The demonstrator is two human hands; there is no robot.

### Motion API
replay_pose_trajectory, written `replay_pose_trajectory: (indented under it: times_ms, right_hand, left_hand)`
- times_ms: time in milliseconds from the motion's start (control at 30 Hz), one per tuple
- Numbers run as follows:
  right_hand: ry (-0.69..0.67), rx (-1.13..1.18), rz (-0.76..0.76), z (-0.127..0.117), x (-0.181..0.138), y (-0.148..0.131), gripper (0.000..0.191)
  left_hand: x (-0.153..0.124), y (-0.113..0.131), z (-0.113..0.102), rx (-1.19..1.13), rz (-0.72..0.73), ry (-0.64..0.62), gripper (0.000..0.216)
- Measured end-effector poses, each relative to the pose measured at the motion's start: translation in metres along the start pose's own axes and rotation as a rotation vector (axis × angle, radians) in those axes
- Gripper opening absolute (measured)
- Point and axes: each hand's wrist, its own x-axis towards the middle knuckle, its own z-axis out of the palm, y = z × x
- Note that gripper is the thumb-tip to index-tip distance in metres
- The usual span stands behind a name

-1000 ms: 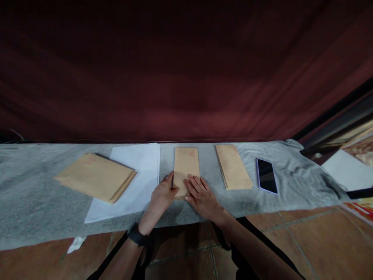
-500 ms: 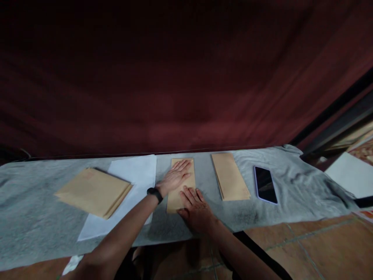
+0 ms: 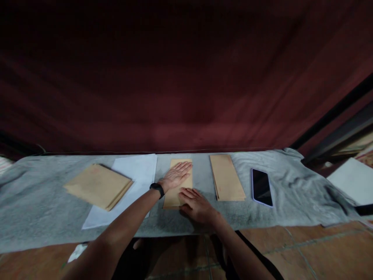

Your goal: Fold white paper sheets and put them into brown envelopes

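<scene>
While flat, envelope (image 3: 174, 195) lengthwise front-to-back.

1. Dim room around me: the dark red hanging (image 3: 192, 97) sinks nearly to black at the top and warms to a dull maroon lower down.
2. Soft, muted light reaches the gray cloth (image 3: 291, 194); the white sheets (image 3: 140, 169) are among the palest patches. I cannot tell where the light comes from.
3. A blurry shadow gathers beneath the right hand (image 3: 198, 207), and deep shade lies below the cloth's front edge.
4. Fine detail is soft; print on the right-hand brown envelope (image 3: 227, 177) is too faint to read.
5. Wide-angle distortion stretches shapes toward the right edge.
</scene>
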Motion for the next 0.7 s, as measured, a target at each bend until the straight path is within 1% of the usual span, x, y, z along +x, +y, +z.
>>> replay_pose_trajectory:
  times_ms: [67, 233, 333, 433, 500, 600, 700]
  right_hand:
    - [-0.024, 0.045, -0.029, -0.007, -0.002, 0.005, 0.036]
    - [0.010, 0.242, -0.052, -0.011, -0.010, 0.017, 0.028]
    - [0.013, 0.337, 0.018, -0.013, -0.010, 0.023, 0.024]
    - [0.070, 0.303, 0.164, -0.020, -0.007, 0.027, 0.031]
    - [0.134, 0.256, 0.222, -0.024, -0.004, 0.027, 0.034]
    - [0.204, 0.175, 0.198, -0.024, 0.002, 0.023, 0.038]
    - [0.182, 0.066, 0.080, -0.012, 0.010, 0.016, 0.043]
  left_hand:
    - [-0.011, 0.010, 0.000, -0.009, 0.005, 0.005, 0.056]
    - [-0.042, 0.036, 0.004, 0.017, -0.012, -0.015, 0.056]
    - [-0.062, 0.050, 0.008, 0.044, -0.021, -0.057, 0.056]
    - [-0.083, 0.061, 0.009, 0.048, 0.008, -0.083, 0.055]
    - [-0.097, 0.069, 0.008, 0.039, 0.029, -0.073, 0.056]
    - [-0.116, 0.079, 0.008, 0.034, 0.060, -0.058, 0.057]
    - [-0.130, 0.090, 0.013, 0.046, 0.047, -0.032, 0.057]
